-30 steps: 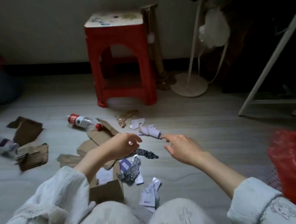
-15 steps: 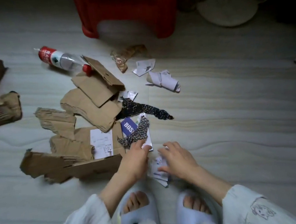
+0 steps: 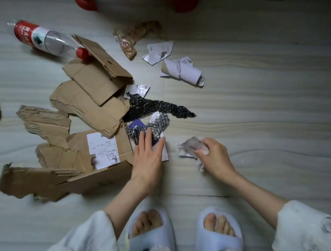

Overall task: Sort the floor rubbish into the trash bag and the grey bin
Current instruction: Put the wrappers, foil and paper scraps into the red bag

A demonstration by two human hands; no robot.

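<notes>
Right hand [image 3: 215, 157] moved right, now clutching crumpled paper scraps [image 3: 190, 146] | left hand [image 3: 148, 155] flat, fingers straight, on silvery wrapper [image 3: 156, 126] — floor | advice: gather loose bits fully before lifting — bag, bin unseen.

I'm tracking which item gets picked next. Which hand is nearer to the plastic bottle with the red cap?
Left. The left hand rests on packaging below the plastic bottle; the right hand grips paper scraps farther right.

Cardboard pieces [image 3: 89, 104] left of paper scraps [image 3: 181, 71], bottle [image 3: 47, 40] behind cardboard, hands either side of netting [image 3: 154, 108].
</notes>
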